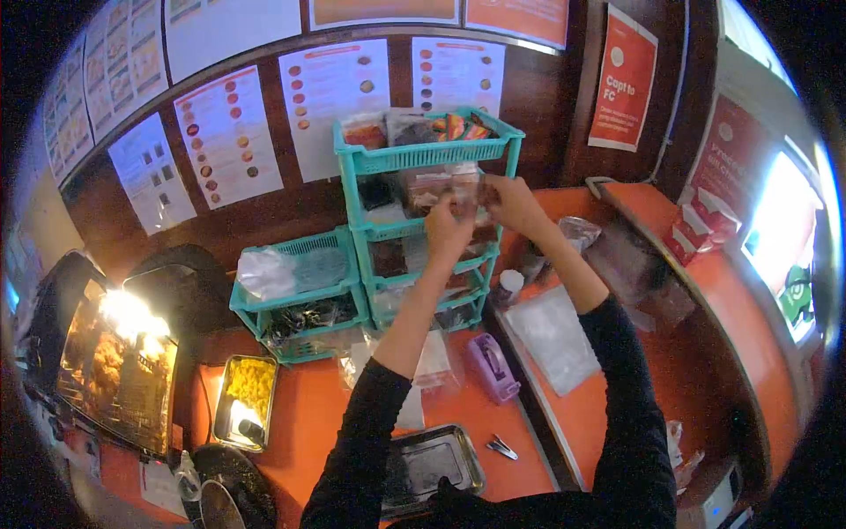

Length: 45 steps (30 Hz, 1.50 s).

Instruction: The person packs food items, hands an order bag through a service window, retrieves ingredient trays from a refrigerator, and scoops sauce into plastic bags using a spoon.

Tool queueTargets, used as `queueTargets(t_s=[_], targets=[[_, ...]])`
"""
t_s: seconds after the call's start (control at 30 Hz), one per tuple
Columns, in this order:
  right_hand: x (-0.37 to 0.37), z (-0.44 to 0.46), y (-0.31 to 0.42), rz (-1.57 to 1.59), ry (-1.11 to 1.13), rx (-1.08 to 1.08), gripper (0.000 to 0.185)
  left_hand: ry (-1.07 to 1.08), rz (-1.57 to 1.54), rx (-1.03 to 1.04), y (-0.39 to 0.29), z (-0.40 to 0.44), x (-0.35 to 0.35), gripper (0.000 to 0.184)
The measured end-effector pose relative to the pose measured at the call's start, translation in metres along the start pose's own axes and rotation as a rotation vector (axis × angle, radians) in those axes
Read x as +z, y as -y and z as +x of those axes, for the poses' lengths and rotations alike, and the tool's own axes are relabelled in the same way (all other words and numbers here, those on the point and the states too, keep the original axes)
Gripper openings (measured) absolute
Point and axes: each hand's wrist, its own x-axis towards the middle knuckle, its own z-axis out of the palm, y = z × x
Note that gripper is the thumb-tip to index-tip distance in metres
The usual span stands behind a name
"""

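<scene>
Both my hands are raised in front of a teal tiered plastic rack (423, 157), at the height of its second shelf. Fingers closed, my left hand (450, 231) pinches the lower left of a small clear plastic bag (465, 189), blurred by motion. My right hand (518, 208) closes on the bag's right side. Behind the hands, a clear bag with brownish contents (425, 189) sits on the shelf. The top tier carries several packets, among them orange-and-green sachets (463, 129).
A shorter teal rack (298, 298) with white plastic bags stands to the left. On the orange counter are a purple tape dispenser (494, 368), a metal tray (478, 467), silver tongs (502, 448) and a pan of yellow food (249, 388). Clear plastic sheets (555, 339) lie to the right.
</scene>
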Motion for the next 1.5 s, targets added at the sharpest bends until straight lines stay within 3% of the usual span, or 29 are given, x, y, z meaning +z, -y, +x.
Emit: queueTargets(t_s=[0.07, 0.1, 0.13, 0.17, 0.23, 0.4, 0.47, 0.57, 0.6, 0.63, 0.67, 0.73, 0.77, 0.83, 0.93, 1.07, 1.2, 1.3, 1.4, 1.5], targets=[[0.012, 0.01, -0.012, -0.079, -0.086, -0.025, 0.015, 0.056, 0.057, -0.175, 0.015, -0.001, 0.012, 0.022], [0.018, 0.014, -0.017, -0.283, -0.138, -0.105, 0.016, 0.061, 0.056, -0.173, 0.005, -0.001, 0.008, 0.022], [0.02, 0.019, -0.016, -0.485, -0.188, -0.186, 0.016, 0.103, -0.039, -0.249, -0.011, -0.002, 0.001, 0.018], [0.02, 0.025, -0.015, -0.483, -0.189, -0.187, 0.016, 0.143, -0.133, -0.325, -0.022, -0.002, -0.005, 0.015], [0.017, 0.034, -0.011, -0.618, 0.035, -0.116, 0.016, 0.164, -0.102, -0.293, -0.02, 0.0, -0.006, 0.013], [0.018, 0.052, -0.02, -0.629, 0.232, -0.099, 0.023, 0.239, -0.068, -0.362, -0.011, 0.001, -0.003, 0.013], [0.009, 0.053, -0.014, -0.621, 0.26, -0.134, 0.026, 0.193, 0.024, -0.127, 0.022, -0.003, 0.008, 0.02], [0.005, 0.051, -0.006, -0.494, 0.316, -0.044, 0.03, 0.083, 0.153, -0.167, -0.007, -0.015, -0.005, 0.019], [0.013, 0.05, -0.011, -0.485, 0.189, -0.057, 0.031, 0.088, 0.152, -0.17, -0.012, -0.019, -0.009, 0.019], [0.02, 0.048, -0.016, -0.475, 0.062, -0.07, 0.033, 0.09, 0.267, -0.032, -0.017, -0.024, -0.013, 0.019], [0.026, 0.048, -0.021, -0.474, 0.063, -0.068, 0.033, 0.091, 0.382, 0.107, -0.019, -0.028, -0.015, 0.02], [0.033, 0.051, -0.025, -0.294, -0.036, -0.118, 0.034, 0.108, 0.41, 0.158, -0.018, -0.035, -0.012, 0.023], [0.035, 0.053, -0.026, -0.29, -0.033, -0.122, 0.034, 0.121, 0.436, 0.21, -0.018, -0.038, -0.01, 0.026], [0.034, 0.059, -0.022, -0.391, 0.188, -0.037, 0.036, 0.134, 0.44, 0.29, -0.02, -0.04, -0.011, 0.03], [0.067, 0.081, -0.068, -0.352, 0.087, -0.177, 0.032, 0.192, 0.431, 0.432, -0.017, -0.04, -0.007, 0.038], [0.063, 0.087, -0.065, -0.342, 0.067, -0.169, 0.032, 0.211, 0.441, 0.561, -0.016, -0.039, 0.003, 0.044], [0.065, 0.087, -0.063, -0.369, 0.014, -0.168, 0.032, 0.176, 0.524, 0.515, -0.014, -0.039, 0.015, 0.047], [0.069, 0.092, -0.069, -0.401, -0.058, -0.187, 0.033, 0.348, 0.51, 0.339, -0.008, -0.023, 0.022, 0.047], [0.081, 0.095, -0.077, -0.43, -0.12, -0.203, 0.033, 0.356, 0.625, 0.327, 0.005, -0.01, 0.029, 0.047], [0.076, 0.085, -0.064, -0.439, -0.046, -0.121, 0.033, 0.354, 0.666, 0.314, 0.002, -0.005, 0.027, 0.04]])
